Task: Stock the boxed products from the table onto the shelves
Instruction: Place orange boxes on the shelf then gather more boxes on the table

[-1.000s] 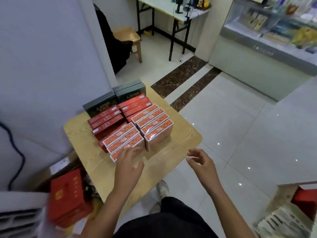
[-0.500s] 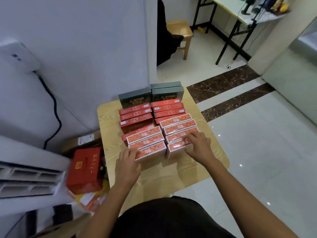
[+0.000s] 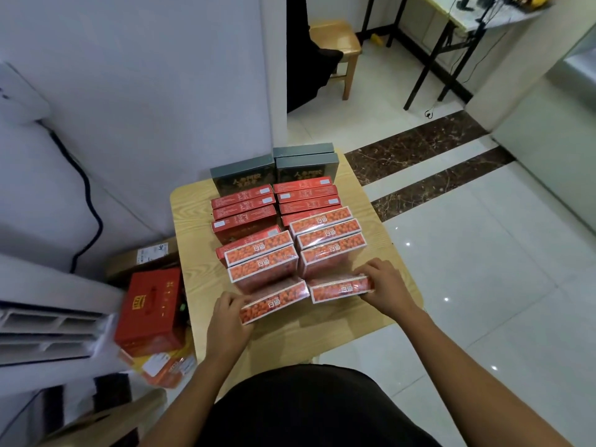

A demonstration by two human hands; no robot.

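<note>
A small wooden table (image 3: 190,227) holds two rows of boxed products. Nearest me stand orange berry-print boxes (image 3: 325,221), behind them flat red boxes (image 3: 245,204), and at the back dark grey-green boxes (image 3: 306,169). My left hand (image 3: 227,312) grips the left end of the nearest left orange box (image 3: 274,303), which is tilted and pulled out of its row. My right hand (image 3: 383,287) grips the right end of the nearest right orange box (image 3: 338,290), also drawn forward from its row.
A red gift box (image 3: 150,312) and loose packets lie on the floor left of the table, beside a brown carton (image 3: 142,259) and a white appliance (image 3: 48,321). A wall stands behind the table. A wooden stool (image 3: 338,46) and a folding table are farther back. Tiled floor spreads to the right.
My view swung left toward the table. Both hands went from hovering above the front edge to gripping the two nearest orange boxes, which have come forward out of their rows.
</note>
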